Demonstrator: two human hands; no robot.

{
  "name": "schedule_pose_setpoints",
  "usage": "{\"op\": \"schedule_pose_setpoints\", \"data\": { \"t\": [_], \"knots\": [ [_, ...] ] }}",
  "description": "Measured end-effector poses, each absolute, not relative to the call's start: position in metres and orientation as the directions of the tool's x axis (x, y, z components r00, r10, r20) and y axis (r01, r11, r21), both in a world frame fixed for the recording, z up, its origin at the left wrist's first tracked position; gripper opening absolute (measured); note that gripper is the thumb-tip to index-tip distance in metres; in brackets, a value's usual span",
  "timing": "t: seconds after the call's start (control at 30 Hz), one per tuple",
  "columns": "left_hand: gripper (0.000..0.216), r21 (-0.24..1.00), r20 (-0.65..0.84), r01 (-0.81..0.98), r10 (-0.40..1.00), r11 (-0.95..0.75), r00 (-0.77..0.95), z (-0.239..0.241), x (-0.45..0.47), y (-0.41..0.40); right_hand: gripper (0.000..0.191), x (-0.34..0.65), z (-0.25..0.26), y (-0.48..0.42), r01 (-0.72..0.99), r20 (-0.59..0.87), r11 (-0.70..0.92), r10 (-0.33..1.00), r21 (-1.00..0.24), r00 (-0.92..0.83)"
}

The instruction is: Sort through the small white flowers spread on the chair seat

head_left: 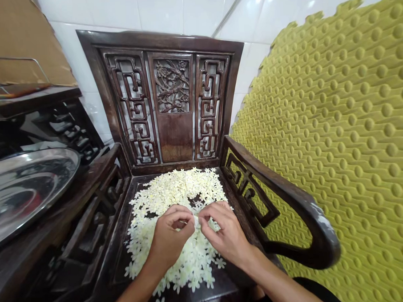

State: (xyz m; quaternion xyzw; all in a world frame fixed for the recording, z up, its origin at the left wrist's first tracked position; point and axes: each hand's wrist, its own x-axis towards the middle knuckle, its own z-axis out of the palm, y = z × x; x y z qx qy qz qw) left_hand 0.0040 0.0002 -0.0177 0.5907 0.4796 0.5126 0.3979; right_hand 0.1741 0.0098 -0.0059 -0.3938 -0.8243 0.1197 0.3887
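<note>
White blossoms [176,190]: a wide heap on the carved wooden chair seat [121,257], covering most of it.
Left hand [168,237]: grip together over the heap; any blossom held cannot be told.
Right hand [227,234]: likewise, just beside it.
Steel tray [23,190]: at 9 o'clock.

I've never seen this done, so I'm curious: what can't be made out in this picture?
Head view:
What the left hand and right hand pinch: hidden by their own fingers.
The wooden chair seat beneath the white blossoms: hidden by the heap.
The steel tray: cut off by the left edge.
</note>
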Motion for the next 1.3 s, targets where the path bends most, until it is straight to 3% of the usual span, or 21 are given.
{"op": "schedule_pose_setpoints", "data": {
  "t": [0.27, 0.57, 0.83, 1.0, 1.17, 1.3],
  "knots": [
    [0.01, 0.957, 0.232, 0.179, 0.973, -0.229, 0.005, -0.021, 0.0, 0.0, 0.006, 0.17, -0.012, 0.009, 0.518, 0.564, 0.705, 0.704, -0.484, -0.431],
    [0.012, 0.941, 0.237, 0.237, 0.97, -0.243, 0.053, -0.017, -0.002, -0.006, 0.007, 0.169, -0.011, 0.008, 0.545, 0.489, 0.689, 0.724, -0.477, -0.487],
    [0.012, 0.891, 0.218, 0.411, 0.976, -0.191, -0.02, -0.03, -0.035, 0.007, 0.011, 0.176, -0.016, 0.026, 0.688, 0.388, 0.554, 0.829, -0.468, -0.403],
    [0.018, 0.722, 0.123, 0.668, 0.984, -0.179, 0.131, -0.034, -0.055, 0.01, 0.01, 0.183, -0.028, 0.037, 0.72, 0.2, 0.541, 0.838, -0.434, -0.508],
    [0.018, 0.454, 0.026, 0.871, 0.98, -0.186, 0.196, -0.041, -0.058, 0.0, 0.014, 0.197, -0.049, 0.063, 0.806, 0.15, 0.424, 0.905, -0.413, -0.399],
    [0.021, 0.296, -0.121, 0.919, 0.945, -0.259, 0.305, -0.053, -0.056, -0.007, 0.021, 0.199, -0.074, 0.088, 0.813, 0.108, 0.389, 0.918, -0.434, -0.381]
  ]
}}
